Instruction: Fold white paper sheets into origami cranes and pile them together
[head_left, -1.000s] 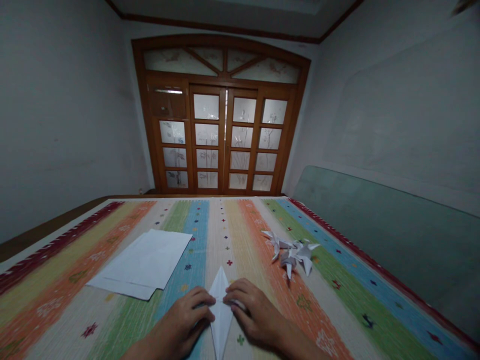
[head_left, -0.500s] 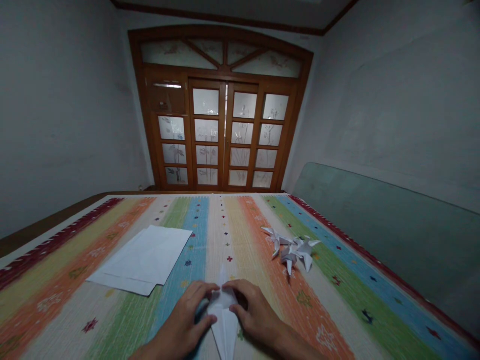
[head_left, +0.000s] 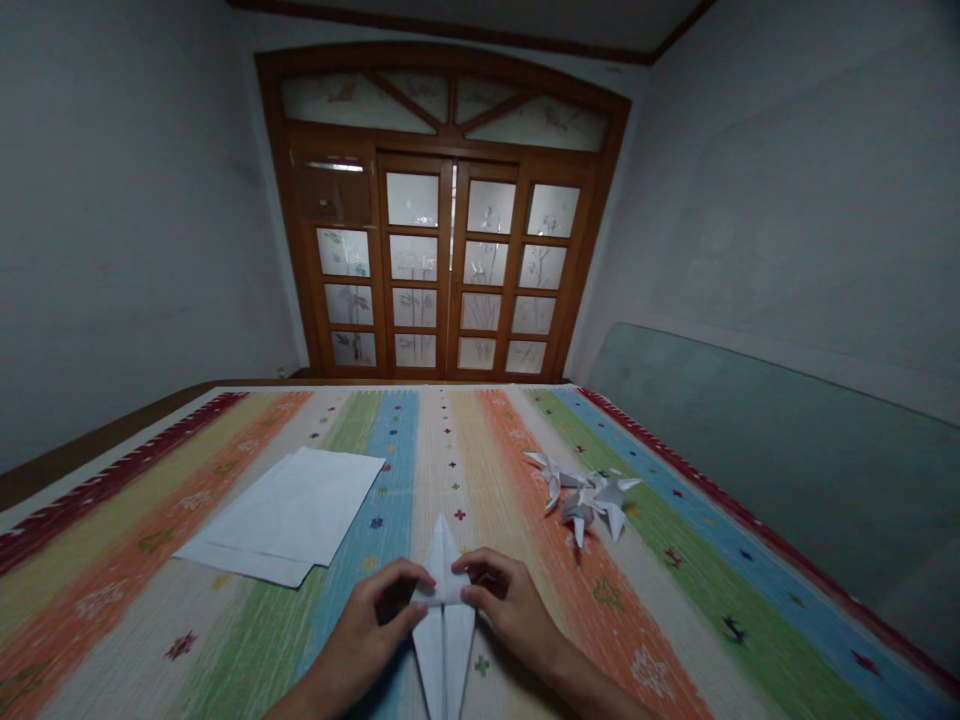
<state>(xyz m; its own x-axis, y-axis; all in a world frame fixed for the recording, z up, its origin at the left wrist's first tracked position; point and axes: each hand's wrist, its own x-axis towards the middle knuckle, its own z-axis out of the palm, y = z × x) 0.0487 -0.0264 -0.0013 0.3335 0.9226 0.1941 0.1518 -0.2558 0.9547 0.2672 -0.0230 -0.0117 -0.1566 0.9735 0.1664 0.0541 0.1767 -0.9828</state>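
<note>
The left hand (head_left: pixel 373 622) and right hand (head_left: pixel 512 612) are pinching a narrow white folded-paper diamond (head_left: pixel 443 630) between their fingers at the near edge of the desk (head_left: pixel 435 470), whose striped multicoloured cloth is facing wooden glass-paned doors (head_left: pixel 450 270).

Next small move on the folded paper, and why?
I'd run the right hand's thumb along the crosswise fold, with the left hand steadying the folded paper: both hands' fingertips are already at its side edges, beside that fold.
</note>
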